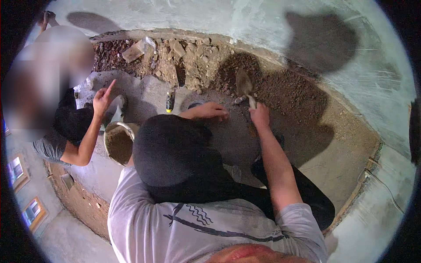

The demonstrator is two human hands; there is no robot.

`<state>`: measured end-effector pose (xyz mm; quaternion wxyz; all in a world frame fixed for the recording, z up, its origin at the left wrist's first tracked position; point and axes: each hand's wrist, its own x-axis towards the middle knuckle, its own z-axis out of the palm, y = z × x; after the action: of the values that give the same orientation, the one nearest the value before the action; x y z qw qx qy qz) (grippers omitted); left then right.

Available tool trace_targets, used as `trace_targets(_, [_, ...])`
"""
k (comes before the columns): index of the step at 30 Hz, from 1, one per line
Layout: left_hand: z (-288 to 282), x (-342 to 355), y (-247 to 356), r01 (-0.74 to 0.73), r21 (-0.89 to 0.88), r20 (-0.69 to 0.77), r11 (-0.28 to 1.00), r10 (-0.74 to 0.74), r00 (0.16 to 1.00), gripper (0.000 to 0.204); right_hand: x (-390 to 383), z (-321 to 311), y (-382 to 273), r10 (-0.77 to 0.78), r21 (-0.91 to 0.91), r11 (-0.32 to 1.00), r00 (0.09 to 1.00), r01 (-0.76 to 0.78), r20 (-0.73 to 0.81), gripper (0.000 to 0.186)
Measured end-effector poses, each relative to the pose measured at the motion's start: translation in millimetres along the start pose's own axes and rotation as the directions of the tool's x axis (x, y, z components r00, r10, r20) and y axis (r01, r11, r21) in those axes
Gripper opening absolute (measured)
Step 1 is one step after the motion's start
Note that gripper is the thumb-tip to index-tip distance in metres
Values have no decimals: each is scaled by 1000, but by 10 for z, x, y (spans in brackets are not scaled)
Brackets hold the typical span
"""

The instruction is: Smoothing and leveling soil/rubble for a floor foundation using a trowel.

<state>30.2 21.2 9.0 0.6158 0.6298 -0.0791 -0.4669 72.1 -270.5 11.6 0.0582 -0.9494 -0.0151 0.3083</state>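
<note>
My right hand [259, 116] is closed around the pale handle of a trowel [243, 83], whose metal blade is over a strip of dark gravel and soil [280, 87]. A small pale lump [240, 100] lies beside the handle. My left hand [212, 111] hangs in front of my bent dark-clad knee, its fingers loosely bent and apart, holding nothing that I can see. Beyond it, a black and yellow tool [169, 101] lies on the grey floor. A dark round object is partly hidden behind my left forearm.
A bucket of grey-brown material [117, 144] stands at my left. A co-worker crouches at the left, one hand [102, 100] raised with a finger extended. Rubble [188, 61] lines the foot of the plastered wall [210, 17]. A cable [388, 193] runs along the right.
</note>
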Motion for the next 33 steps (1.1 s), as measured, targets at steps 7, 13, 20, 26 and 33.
trace_targets(7, [80,-431,223,-181,-135,-337,974,127,933,51,-355,123,-1287,-349,685,555,880,471,-322,40])
trace_targets(13, [18,-1247,66,-278,-508,-618,815,-121,777,38,-501,-54,-1377,-591,406,581,709,705,-386,40])
trace_targets(20, [-153,-1773,-445,-318,-369,-903,873,-255,346,35,-462,-130,-85,-385,-57,923,920,382,-72,42])
trace_targets(26, [-232,-1872,-818,-326,-114,-978,938,-47,205,34,-405,234,381,-311,-74,945,946,318,87,39])
trace_targets(33, [-388,-1824,-1097,-520,-116,-993,846,-115,33,38,-240,493,706,-215,213,953,976,216,-28,34])
